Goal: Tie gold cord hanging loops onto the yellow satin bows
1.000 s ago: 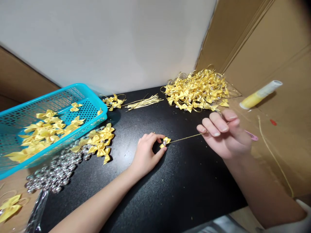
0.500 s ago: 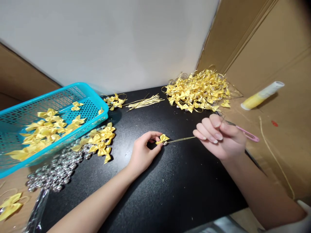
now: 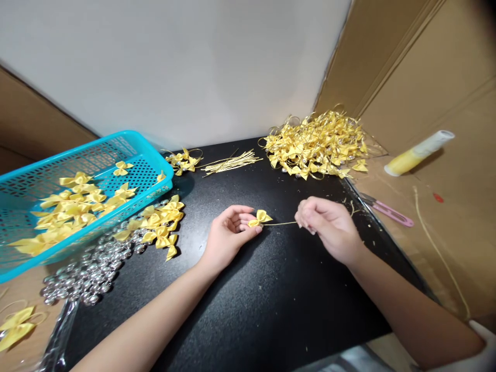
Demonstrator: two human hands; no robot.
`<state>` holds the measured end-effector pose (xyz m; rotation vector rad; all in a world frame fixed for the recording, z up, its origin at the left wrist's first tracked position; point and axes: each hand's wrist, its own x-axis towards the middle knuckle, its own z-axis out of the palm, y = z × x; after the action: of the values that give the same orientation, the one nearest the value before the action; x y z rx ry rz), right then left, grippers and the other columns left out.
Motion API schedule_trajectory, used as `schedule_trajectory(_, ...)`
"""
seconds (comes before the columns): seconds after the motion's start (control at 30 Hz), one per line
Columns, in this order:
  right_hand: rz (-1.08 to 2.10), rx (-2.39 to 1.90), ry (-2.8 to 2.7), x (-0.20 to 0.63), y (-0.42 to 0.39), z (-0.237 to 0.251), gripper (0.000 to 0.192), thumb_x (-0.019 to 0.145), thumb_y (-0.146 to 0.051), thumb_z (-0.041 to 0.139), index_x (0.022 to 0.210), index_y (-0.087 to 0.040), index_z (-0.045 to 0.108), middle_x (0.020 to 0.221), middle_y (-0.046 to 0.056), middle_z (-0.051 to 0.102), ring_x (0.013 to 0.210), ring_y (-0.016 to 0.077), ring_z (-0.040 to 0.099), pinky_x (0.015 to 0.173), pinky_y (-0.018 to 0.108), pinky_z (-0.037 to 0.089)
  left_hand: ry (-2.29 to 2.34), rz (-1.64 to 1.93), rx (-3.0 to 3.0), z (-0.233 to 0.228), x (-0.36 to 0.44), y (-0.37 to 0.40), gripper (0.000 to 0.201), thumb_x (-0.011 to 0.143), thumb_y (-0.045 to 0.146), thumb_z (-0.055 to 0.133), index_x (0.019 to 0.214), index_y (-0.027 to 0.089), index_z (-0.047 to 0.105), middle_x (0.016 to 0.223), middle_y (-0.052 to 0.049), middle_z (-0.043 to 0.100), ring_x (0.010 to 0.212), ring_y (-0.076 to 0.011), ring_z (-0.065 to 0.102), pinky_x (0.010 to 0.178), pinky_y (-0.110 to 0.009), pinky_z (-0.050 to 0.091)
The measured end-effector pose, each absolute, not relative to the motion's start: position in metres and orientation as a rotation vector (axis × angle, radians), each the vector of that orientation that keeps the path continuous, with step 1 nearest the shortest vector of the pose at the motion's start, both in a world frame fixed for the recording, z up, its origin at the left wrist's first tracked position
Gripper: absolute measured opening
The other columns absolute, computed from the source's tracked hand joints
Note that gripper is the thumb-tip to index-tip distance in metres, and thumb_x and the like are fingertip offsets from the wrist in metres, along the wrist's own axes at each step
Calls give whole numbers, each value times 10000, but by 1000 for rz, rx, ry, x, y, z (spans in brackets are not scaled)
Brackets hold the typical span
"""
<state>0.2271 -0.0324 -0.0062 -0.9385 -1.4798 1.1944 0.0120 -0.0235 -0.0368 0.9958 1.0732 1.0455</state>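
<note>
A small yellow ribbon bow [image 3: 260,217] is pinched between the thumb and fingers of my left hand [image 3: 229,232], just above the black tabletop. From the bow a thin gold cord [image 3: 281,223] runs straight to the right. My right hand [image 3: 327,225] is closed on the far end of that cord, its fingertips curled in. The cord looks taut between both hands. In this frame the bow hides whatever lies behind it.
At the left stands a turquoise basket [image 3: 153,190] of yellow bows, beside silver bells [image 3: 89,274] and loose bows [image 3: 163,227]. Further back lie cut gold cords [image 3: 232,162] and a heap of finished bows [image 3: 318,144]. Pink-handled scissors [image 3: 391,213] and a yellow-white tube [image 3: 418,153] are at the right.
My right hand has moved left and slightly down, nearer the bow, and the visible cord is shorter. The pink-handled tool is now more exposed. My left hand stays nearly in place.
</note>
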Motion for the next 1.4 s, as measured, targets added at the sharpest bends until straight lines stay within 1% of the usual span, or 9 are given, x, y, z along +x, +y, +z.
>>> schedule_trajectory(0.1, 1108, -1074, -1752, 217, -35, -7, 374, 929, -272, 511, 580, -183, 409, 561, -50, 385, 524, 83, 353, 520, 249, 273, 1053, 1018, 965, -35, 12, -26, 321, 612, 139, 836, 874, 143, 651, 752, -7, 726, 697, -94, 671, 709, -204, 543)
schedule_trajectory(0.2, 1072, -1086, -1908, 205, -38, -9, 363, 945, -246, 461, 598, -188, 372, 559, -58, 365, 512, 75, 341, 519, 236, 267, 1043, 1003, 970, -35, 12, -28, 245, 632, 156, 834, 824, 144, 683, 738, -5, 737, 686, -87, 669, 706, -191, 538)
schedule_trajectory(0.3, 1039, -1084, -1954, 198, -42, -14, 344, 942, -217, 434, 612, -194, 344, 563, -60, 360, 510, 72, 341, 519, 228, 262, 1046, 976, 999, -35, 13, -30, 164, 675, 196, 815, 781, 143, 700, 745, -15, 746, 686, -92, 670, 692, -189, 531)
schedule_trajectory(0.43, 1024, -1113, -1923, 194, -44, -21, 334, 894, -167, 432, 589, -201, 299, 528, -66, 319, 475, 68, 305, 484, 224, 229, 1067, 975, 1040, -32, 15, -31, 138, 707, 212, 792, 747, 144, 678, 736, -13, 740, 682, -89, 661, 682, -180, 517)
schedule_trajectory(0.73, 994, -1172, -1872, 190, -43, -26, 336, 853, -158, 438, 555, -203, 291, 498, -65, 313, 449, 65, 287, 455, 218, 217, 1038, 975, 1080, -35, 16, -34, 149, 731, 204, 771, 777, 155, 637, 726, 5, 717, 689, -93, 663, 695, -192, 517)
schedule_trajectory(0.97, 996, -1168, -1862, 190, -43, -26, 334, 849, -147, 438, 558, -204, 284, 509, -62, 314, 458, 64, 291, 460, 217, 221, 1064, 988, 1139, -35, 16, -34, 147, 695, 189, 785, 772, 160, 663, 739, -15, 726, 689, -125, 671, 688, -234, 535)
schedule_trajectory(1.13, 991, -1164, -1878, 190, -43, -27, 330, 855, -160, 431, 563, -204, 286, 508, -61, 314, 460, 66, 301, 464, 220, 223, 1088, 971, 1174, -36, 17, -34, 109, 709, 197, 772, 746, 159, 676, 718, -18, 731, 660, -120, 662, 656, -224, 522)
schedule_trajectory(1.27, 992, -1157, -1877, 189, -44, -28, 331, 852, -162, 430, 560, -205, 280, 505, -64, 302, 456, 65, 292, 460, 223, 214, 1097, 970, 1162, -36, 16, -34, 124, 711, 214, 774, 725, 156, 665, 733, -26, 742, 667, -125, 667, 664, -229, 522)
schedule_trajectory(1.4, 995, -1161, -1874, 189, -44, -27, 333, 850, -161, 434, 557, -206, 281, 506, -66, 305, 460, 66, 293, 465, 224, 218, 1095, 986, 1164, -35, 17, -34, 121, 708, 203, 775, 707, 156, 663, 704, -14, 733, 649, -115, 658, 650, -215, 514)
